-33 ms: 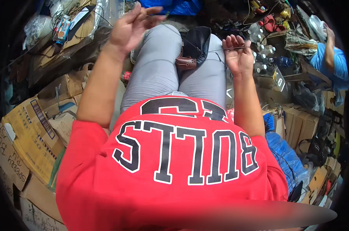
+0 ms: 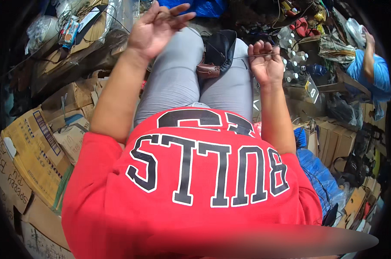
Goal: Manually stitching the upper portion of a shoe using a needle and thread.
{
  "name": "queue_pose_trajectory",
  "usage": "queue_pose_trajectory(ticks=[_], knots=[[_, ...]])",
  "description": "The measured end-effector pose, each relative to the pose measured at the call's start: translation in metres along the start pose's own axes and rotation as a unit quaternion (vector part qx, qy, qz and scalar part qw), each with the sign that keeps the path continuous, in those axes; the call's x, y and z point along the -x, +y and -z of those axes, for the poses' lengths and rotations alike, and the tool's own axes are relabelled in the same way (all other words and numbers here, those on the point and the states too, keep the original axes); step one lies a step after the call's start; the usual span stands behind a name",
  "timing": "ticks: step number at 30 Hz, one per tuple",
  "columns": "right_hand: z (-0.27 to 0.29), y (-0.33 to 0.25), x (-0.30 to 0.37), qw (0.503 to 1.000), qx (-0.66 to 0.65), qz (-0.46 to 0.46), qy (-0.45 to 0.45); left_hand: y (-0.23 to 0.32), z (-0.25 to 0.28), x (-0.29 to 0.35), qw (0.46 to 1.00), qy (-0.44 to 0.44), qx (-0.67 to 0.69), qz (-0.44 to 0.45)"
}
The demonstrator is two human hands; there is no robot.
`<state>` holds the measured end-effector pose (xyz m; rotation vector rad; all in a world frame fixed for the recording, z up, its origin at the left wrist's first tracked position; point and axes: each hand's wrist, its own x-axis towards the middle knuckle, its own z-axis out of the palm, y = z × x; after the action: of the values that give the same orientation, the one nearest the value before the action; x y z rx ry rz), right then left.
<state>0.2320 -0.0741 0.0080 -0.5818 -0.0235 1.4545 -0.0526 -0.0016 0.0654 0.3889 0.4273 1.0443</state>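
black shoe (image 2: 221,49), grey trousers (image 2: 174,82)

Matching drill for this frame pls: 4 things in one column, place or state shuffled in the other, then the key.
1. left hand
2. right hand
3. black shoe
4. cardboard boxes

A. wedged between the knees
B. stacked at the person's left
C. raised, fingers spread loosely
D. closed on a thin thread

Pairs: 1-C, 2-D, 3-A, 4-B
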Motion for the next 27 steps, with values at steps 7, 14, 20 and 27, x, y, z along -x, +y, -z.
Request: queue_pose_trajectory(ticks=[7, 14, 20, 27], knots=[[0.025, -0.013, 0.013, 0.995, 0.051, -0.068, -0.044, -0.007, 0.051, -0.019, 0.996, 0.002, 0.063, 0.060], [0.073, -0.060, 0.030, 0.984, 0.176, -0.004, -0.011, 0.009, 0.077, -0.024, 0.980, 0.198, -0.008, 0.028], [0.117, -0.116, 0.038, 0.866, 0.484, -0.087, 0.095, 0.073, 0.117, -0.015, 0.862, 0.158, -0.481, 0.025], [0.024, -0.079, -0.001, 0.612, 0.783, 0.079, -0.078, -0.042, 0.011, 0.040, 0.517, -0.111, -0.829, -0.181]])
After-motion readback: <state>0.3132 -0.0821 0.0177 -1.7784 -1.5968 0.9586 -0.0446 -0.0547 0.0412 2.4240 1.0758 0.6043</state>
